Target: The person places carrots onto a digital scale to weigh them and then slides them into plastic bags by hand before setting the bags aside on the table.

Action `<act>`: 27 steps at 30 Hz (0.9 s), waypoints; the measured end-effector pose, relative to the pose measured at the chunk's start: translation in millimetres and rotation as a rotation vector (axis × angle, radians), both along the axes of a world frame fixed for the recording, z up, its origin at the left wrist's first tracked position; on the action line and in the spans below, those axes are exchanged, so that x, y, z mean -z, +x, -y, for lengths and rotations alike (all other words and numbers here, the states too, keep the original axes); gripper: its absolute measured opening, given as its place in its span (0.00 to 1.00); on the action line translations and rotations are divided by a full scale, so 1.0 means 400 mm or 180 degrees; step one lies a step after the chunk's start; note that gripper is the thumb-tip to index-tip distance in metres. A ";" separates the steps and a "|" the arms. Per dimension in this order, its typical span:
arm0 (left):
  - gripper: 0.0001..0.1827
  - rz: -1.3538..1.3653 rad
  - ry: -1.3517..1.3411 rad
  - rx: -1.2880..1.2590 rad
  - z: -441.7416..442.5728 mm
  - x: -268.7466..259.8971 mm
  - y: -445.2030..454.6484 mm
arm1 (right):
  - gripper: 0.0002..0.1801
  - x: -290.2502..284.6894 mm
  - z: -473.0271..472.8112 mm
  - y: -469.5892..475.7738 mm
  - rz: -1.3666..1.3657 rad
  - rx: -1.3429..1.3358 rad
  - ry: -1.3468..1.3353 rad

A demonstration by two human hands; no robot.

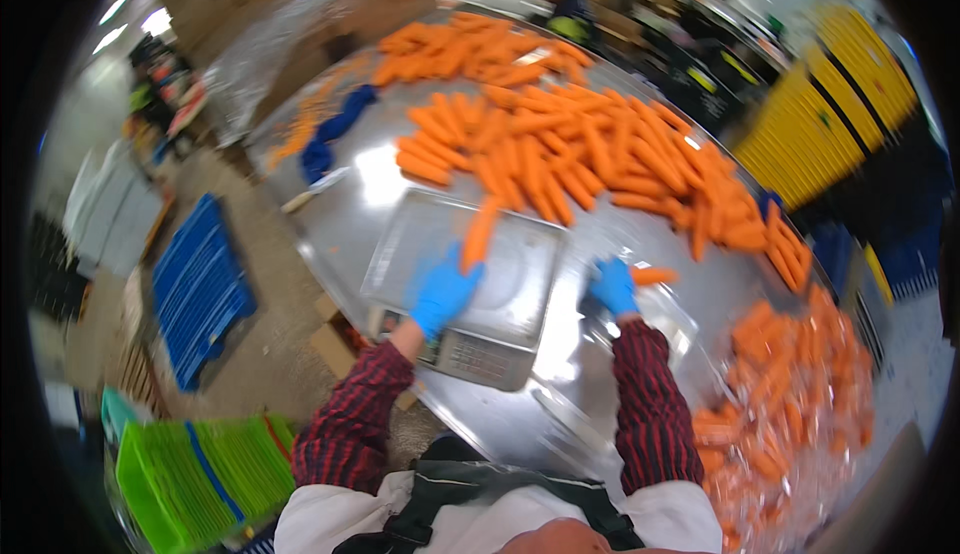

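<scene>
My left hand (pixel 448 291), in a blue glove and blurred, grips a carrot (pixel 478 235) above the metal pan (pixel 517 269) of a digital scale. The scale's keypad panel (pixel 480 359) faces me. Right of the scale, my gloved right hand (pixel 615 287) is curled beside another carrot (pixel 654 276), and blur hides whether the fingers hold it. Clear plastic bags (pixel 679 329) lie under and beside that hand. Beyond the scale, a large heap of loose carrots (pixel 555 141) spreads over the stainless steel table (pixel 337 231).
Bagged carrots (pixel 795 396) are piled at the right. A knife (pixel 315 191) and a blue cloth (pixel 334 137) lie near the table's left edge. Green crates (pixel 202 471) and a blue pallet (pixel 201 291) stand left, yellow crates (pixel 832 103) at far right. A person (pixel 568 10) is beyond the table.
</scene>
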State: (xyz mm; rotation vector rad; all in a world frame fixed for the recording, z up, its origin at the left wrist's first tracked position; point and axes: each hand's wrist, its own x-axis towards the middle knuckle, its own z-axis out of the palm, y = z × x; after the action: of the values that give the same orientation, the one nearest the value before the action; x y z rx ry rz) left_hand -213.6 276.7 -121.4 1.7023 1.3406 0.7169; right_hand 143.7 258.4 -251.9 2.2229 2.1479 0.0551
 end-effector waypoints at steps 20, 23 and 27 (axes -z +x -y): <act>0.33 -0.0891 0.0616 -0.0753 0.083 0.089 -0.014 | 0.31 -0.401 -0.034 0.073 -0.3220 -0.0279 0.0933; 0.33 -0.0783 0.0557 -0.0565 0.082 0.054 0.013 | 0.35 -0.383 -0.126 -0.113 -0.3100 -0.0620 0.0630; 0.30 -0.0536 0.0601 -0.0539 0.095 0.049 0.025 | 0.40 -0.317 -0.202 -0.348 -0.2265 -0.0193 0.0110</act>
State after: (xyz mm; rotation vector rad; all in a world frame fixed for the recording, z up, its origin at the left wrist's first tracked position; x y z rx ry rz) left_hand -203.8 238.5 -140.8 1.8466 1.5909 0.8336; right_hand 4.4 339.3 -125.1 2.4454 2.5229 -0.8202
